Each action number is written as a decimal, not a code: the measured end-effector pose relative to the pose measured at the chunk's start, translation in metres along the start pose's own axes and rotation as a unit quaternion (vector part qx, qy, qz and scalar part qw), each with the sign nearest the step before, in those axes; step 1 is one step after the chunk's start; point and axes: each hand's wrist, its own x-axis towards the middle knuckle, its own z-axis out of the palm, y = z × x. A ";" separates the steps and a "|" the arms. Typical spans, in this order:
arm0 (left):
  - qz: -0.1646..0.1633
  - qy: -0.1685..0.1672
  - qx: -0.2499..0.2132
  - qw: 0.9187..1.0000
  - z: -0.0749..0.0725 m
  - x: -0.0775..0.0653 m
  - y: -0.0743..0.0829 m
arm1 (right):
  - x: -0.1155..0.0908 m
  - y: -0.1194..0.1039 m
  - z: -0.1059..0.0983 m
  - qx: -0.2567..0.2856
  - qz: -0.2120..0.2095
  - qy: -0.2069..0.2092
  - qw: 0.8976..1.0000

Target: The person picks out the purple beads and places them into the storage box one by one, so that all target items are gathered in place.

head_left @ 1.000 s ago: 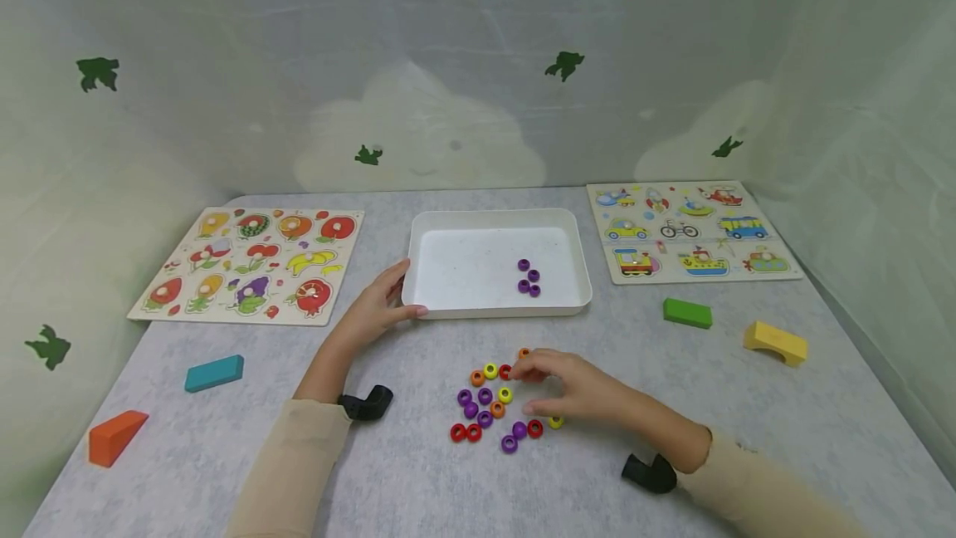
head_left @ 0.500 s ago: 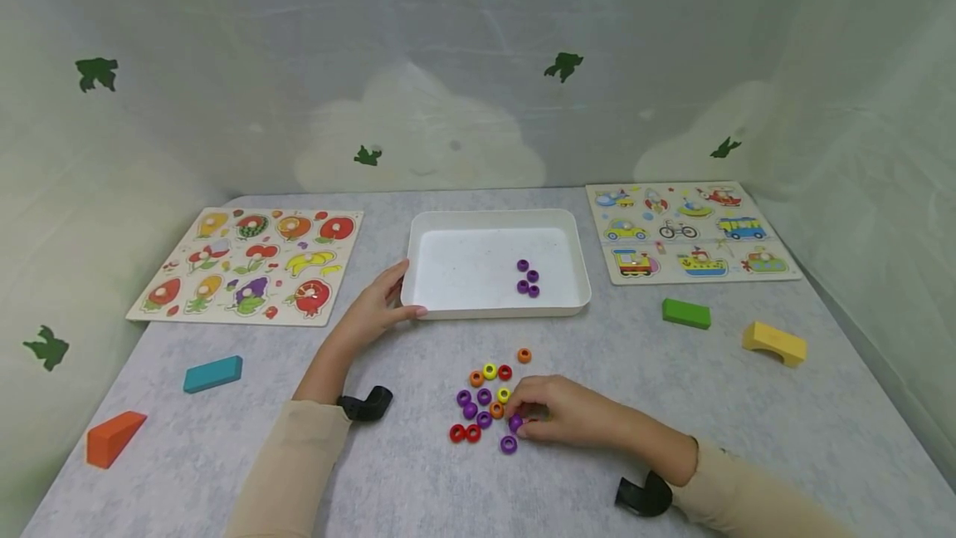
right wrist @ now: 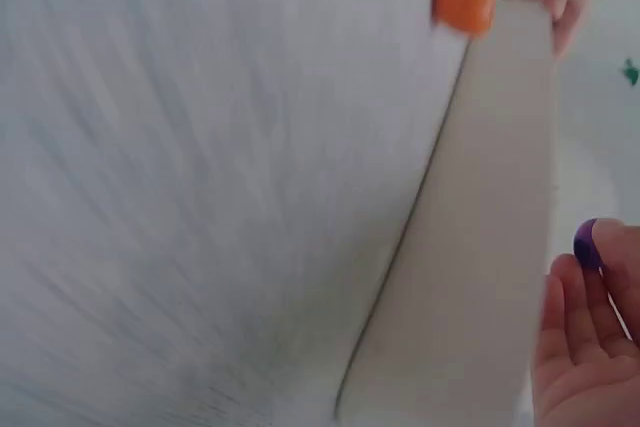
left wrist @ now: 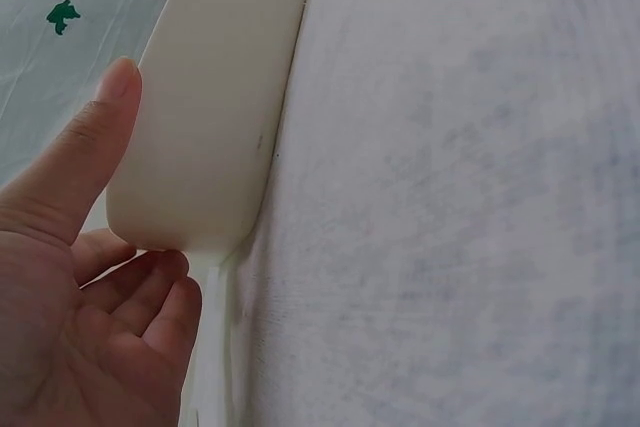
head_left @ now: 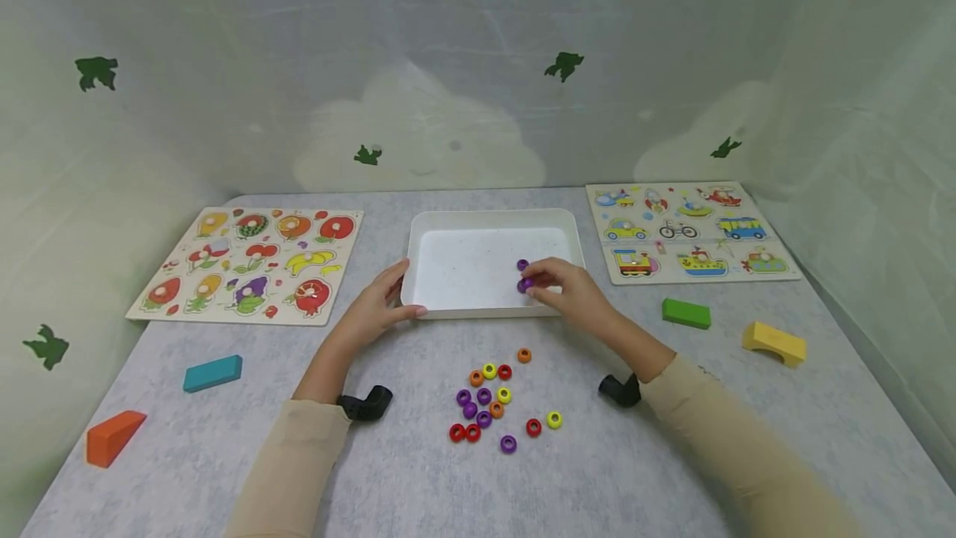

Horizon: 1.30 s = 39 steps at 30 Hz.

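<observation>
The right hand (head_left: 566, 289), thumb and fingertips drawn close, pinches a purple bead (right wrist: 586, 245) over the right part of the white tray (head_left: 493, 313), which stands by the middle of the counter's (head_left: 403, 471) far edge. The left hand (head_left: 372, 310) grips the tray's near left corner, thumb spread from the curled fingers. Loose beads (head_left: 470, 410) lie nearer the person, between the counter's left and right edges.
</observation>
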 end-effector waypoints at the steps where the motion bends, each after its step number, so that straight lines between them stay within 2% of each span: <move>1: 0.000 0.000 0.000 1.000 0.000 0.000 0.000 | 0.006 0.004 -0.001 -0.010 0.010 0.002 1.000; 6: 0.001 -0.001 0.005 1.000 -0.001 0.000 0.000 | 0.029 0.019 0.001 -0.069 0.074 -0.019 0.995; 12: -0.002 -0.001 0.008 1.000 -0.001 0.000 0.000 | 0.043 0.028 0.006 -0.114 0.140 -0.058 0.982; 17: -0.007 -0.001 0.009 1.000 -0.001 0.000 0.000 | 0.045 0.031 0.006 -0.120 0.155 -0.071 0.978; 21: -0.003 0.000 0.005 1.000 0.000 0.000 0.000 | 0.042 0.028 0.004 -0.109 0.152 -0.058 0.981; 25: 0.001 -0.002 -0.003 1.000 0.000 0.000 0.000 | 0.029 0.015 0.001 -0.091 0.114 -0.033 0.989; 29: 0.000 -0.001 -0.003 1.000 0.000 0.000 -0.001 | 0.004 -0.004 0.001 -0.056 0.025 -0.022 0.998; 31: 0.002 0.001 0.001 1.000 0.000 0.001 -0.002 | -0.011 -0.014 0.003 -0.035 -0.022 -0.027 0.999; 35: 0.008 0.003 0.005 1.000 0.000 0.001 -0.003 | -0.042 -0.031 0.010 0.000 -0.083 -0.070 0.994; 39: 0.004 0.003 0.000 1.000 0.000 0.001 -0.002 | -0.070 -0.041 0.023 0.020 -0.091 -0.140 0.986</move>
